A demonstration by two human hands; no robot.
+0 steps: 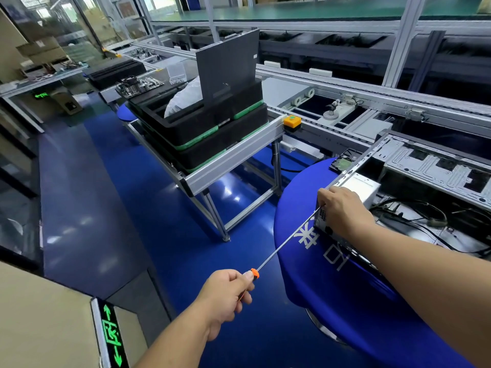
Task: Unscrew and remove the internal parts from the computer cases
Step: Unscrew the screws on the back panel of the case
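Plainly, removal is under way: the computer case [414,181] lies open on the blue table [318,288], power supply [358,188] and cables [414,221] still inside. The left hand [225,296] grips the screwdriver [281,248], tip at the rear panel; the right hand [342,208] pinches at that corner. A motherboard [139,86] rests apart on trays.

I see a bare matt metal case [430,168], a smooth steel screwdriver [287,241] shaft, blue cloth [332,301], and a glossy floor [127,208].
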